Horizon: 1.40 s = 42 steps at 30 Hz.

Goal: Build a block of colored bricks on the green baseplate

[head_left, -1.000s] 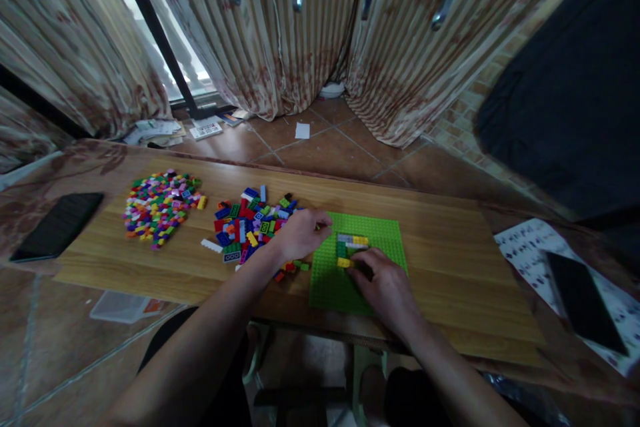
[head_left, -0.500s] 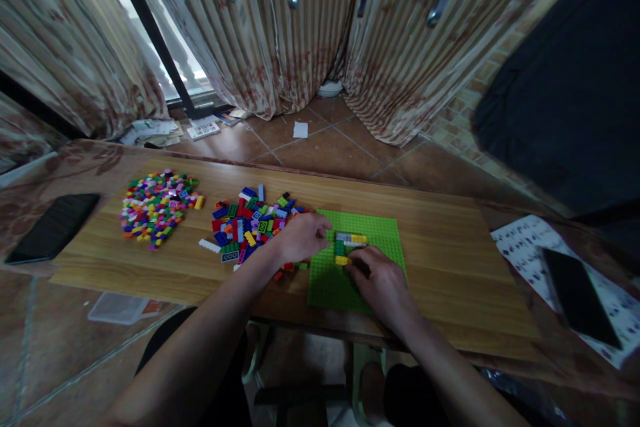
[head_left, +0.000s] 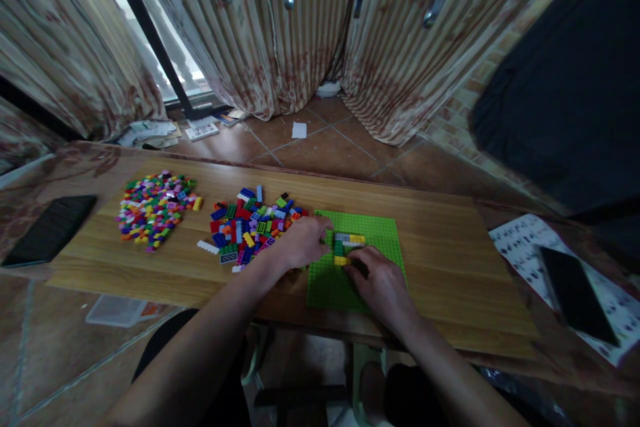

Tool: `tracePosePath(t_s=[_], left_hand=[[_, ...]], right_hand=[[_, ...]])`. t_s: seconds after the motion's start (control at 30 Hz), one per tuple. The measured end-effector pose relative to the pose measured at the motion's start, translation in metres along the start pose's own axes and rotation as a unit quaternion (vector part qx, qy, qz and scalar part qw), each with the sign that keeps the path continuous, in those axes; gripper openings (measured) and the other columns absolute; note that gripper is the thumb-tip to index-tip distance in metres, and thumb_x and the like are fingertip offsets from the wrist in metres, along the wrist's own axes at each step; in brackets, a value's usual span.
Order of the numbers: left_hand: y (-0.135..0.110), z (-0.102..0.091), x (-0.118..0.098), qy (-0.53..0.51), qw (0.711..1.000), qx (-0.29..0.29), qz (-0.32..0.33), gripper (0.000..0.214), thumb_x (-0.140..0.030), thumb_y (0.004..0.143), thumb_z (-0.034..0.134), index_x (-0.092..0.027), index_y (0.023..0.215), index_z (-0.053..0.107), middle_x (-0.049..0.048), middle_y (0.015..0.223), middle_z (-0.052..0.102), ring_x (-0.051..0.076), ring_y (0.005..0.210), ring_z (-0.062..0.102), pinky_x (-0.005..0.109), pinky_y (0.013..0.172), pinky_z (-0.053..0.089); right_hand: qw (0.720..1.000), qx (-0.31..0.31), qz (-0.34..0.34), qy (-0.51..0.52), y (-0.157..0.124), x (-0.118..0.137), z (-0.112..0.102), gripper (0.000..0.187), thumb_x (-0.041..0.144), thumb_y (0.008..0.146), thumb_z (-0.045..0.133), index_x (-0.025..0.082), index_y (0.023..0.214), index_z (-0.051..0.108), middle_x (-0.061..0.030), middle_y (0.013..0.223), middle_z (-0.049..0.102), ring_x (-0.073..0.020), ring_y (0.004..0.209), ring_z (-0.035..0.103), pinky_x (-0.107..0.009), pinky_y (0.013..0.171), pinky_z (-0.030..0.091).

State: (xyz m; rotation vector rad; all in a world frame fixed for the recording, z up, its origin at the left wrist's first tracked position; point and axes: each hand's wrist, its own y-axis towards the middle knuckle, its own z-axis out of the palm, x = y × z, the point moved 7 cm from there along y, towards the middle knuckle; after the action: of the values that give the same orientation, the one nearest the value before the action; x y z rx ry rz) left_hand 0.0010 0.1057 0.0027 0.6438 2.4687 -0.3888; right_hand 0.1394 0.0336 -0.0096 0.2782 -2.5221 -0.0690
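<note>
On the left part of the green baseplate (head_left: 325,290) stands a small C-shaped build of toy bricks (head_left: 339,245), with grey, yellow, green and teal parts. My right hand (head_left: 383,278) is closed, its fingertips at the yellow brick (head_left: 341,261) at the near end of the build; the fingers partly hide that brick. Just left of the build, my left hand (head_left: 306,241) hovers over the plate's left edge. Its thumb and forefinger are apart, with nothing visible between them.
Larger mixed bricks (head_left: 240,220) lie in a pile left of the baseplate, partly behind my left hand. A pile of smaller bricks (head_left: 153,207) sits farther left on the wooden board (head_left: 450,267). Dark tablets (head_left: 50,230) and a printed sheet (head_left: 520,247) flank the board.
My left hand has shifted slightly right and down, closer to the build. My right hand stays at the yellow brick. The whole view has drifted a little.
</note>
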Motion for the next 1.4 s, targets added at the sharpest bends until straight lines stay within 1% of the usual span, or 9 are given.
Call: tracePosePath(t_s=[0.13, 0.23, 0.4, 0.5, 0.67, 0.77, 1.0, 1.23, 1.4], left_hand=[[-0.001, -0.001, -0.006, 0.010, 1.000, 0.010, 0.019, 0.028, -0.019, 0.071, 0.067, -0.014, 0.099, 0.065, 0.0031, 0.083, 0.069, 0.015, 0.069, 0.063, 0.022, 0.058, 0.044], [-0.003, -0.002, -0.009, 0.021, 0.999, 0.019, 0.031, 0.031, -0.022, 0.070, 0.070, -0.014, 0.100, 0.064, 0.0038, 0.087, 0.069, 0.016, 0.072, 0.063, 0.022, 0.059, 0.044], [-0.004, 0.001, -0.013, 0.054, 0.996, 0.042, 0.056, 0.051, -0.029, 0.066, 0.075, -0.014, 0.113, 0.062, 0.0078, 0.099, 0.068, 0.021, 0.084, 0.065, 0.027, 0.071, 0.049], [-0.004, 0.004, -0.015, 0.076, 0.994, 0.051, 0.062, 0.057, -0.034, 0.066, 0.076, -0.015, 0.117, 0.060, 0.0101, 0.106, 0.066, 0.025, 0.093, 0.065, 0.032, 0.078, 0.050], [-0.003, 0.008, -0.014, 0.102, 0.992, 0.045, 0.061, 0.053, -0.037, 0.068, 0.074, -0.015, 0.114, 0.059, 0.0106, 0.108, 0.065, 0.027, 0.097, 0.064, 0.033, 0.081, 0.050], [-0.003, 0.011, -0.012, 0.108, 0.991, 0.035, 0.072, 0.050, -0.038, 0.069, 0.073, -0.016, 0.112, 0.058, 0.0108, 0.108, 0.064, 0.027, 0.099, 0.064, 0.034, 0.082, 0.050], [-0.003, 0.013, -0.013, 0.120, 0.989, 0.031, 0.081, 0.044, -0.038, 0.071, 0.072, -0.015, 0.106, 0.059, 0.0109, 0.107, 0.064, 0.027, 0.096, 0.064, 0.034, 0.079, 0.051], [-0.003, 0.013, -0.013, 0.115, 0.989, 0.032, 0.083, 0.041, -0.036, 0.071, 0.072, -0.015, 0.103, 0.059, 0.0103, 0.103, 0.065, 0.026, 0.092, 0.065, 0.034, 0.077, 0.051], [-0.003, 0.013, -0.013, 0.115, 0.990, 0.029, 0.078, 0.043, -0.037, 0.071, 0.071, -0.015, 0.106, 0.059, 0.0109, 0.105, 0.065, 0.027, 0.094, 0.064, 0.034, 0.079, 0.050]], right_hand=[[1.000, 0.003, -0.004, -0.002, 0.000, 0.000, 0.000, 0.010, 0.019, 0.086, 0.057, 0.021, 0.092, 0.063, -0.0051, 0.095, 0.066, -0.0217, 0.088, 0.063, -0.034, 0.078, 0.046], [1.000, -0.002, -0.009, -0.001, 0.000, 0.001, 0.000, 0.010, 0.019, 0.086, 0.056, 0.022, 0.093, 0.064, -0.0050, 0.094, 0.066, -0.0215, 0.087, 0.062, -0.033, 0.077, 0.046], [1.000, -0.001, -0.006, -0.005, 0.000, 0.001, -0.001, 0.011, 0.019, 0.086, 0.057, 0.022, 0.093, 0.063, -0.0051, 0.093, 0.066, -0.0214, 0.087, 0.062, -0.032, 0.076, 0.046], [1.000, 0.001, -0.002, -0.004, 0.000, 0.002, -0.001, 0.011, 0.019, 0.086, 0.057, 0.021, 0.094, 0.064, -0.0052, 0.093, 0.066, -0.0214, 0.087, 0.062, -0.032, 0.077, 0.045], [1.000, 0.005, -0.005, -0.008, 0.001, 0.001, 0.000, 0.010, 0.019, 0.086, 0.058, 0.021, 0.093, 0.063, -0.0050, 0.093, 0.066, -0.0214, 0.087, 0.062, -0.033, 0.076, 0.045], [1.000, 0.001, -0.002, -0.013, 0.001, 0.001, 0.000, 0.010, 0.019, 0.085, 0.058, 0.021, 0.093, 0.063, -0.0049, 0.094, 0.066, -0.0215, 0.087, 0.062, -0.032, 0.076, 0.045], [1.000, 0.002, -0.002, -0.013, 0.000, 0.003, -0.002, 0.009, 0.019, 0.087, 0.057, 0.021, 0.093, 0.063, -0.0049, 0.093, 0.065, -0.0214, 0.086, 0.062, -0.032, 0.075, 0.045], [1.000, -0.004, -0.007, -0.006, 0.000, 0.003, -0.002, 0.010, 0.019, 0.087, 0.057, 0.021, 0.093, 0.063, -0.0048, 0.093, 0.065, -0.0213, 0.088, 0.062, -0.032, 0.077, 0.045], [1.000, -0.001, -0.005, -0.006, 0.000, 0.002, -0.001, 0.010, 0.019, 0.086, 0.058, 0.020, 0.094, 0.064, -0.0047, 0.092, 0.066, -0.0212, 0.087, 0.062, -0.032, 0.076, 0.045]])
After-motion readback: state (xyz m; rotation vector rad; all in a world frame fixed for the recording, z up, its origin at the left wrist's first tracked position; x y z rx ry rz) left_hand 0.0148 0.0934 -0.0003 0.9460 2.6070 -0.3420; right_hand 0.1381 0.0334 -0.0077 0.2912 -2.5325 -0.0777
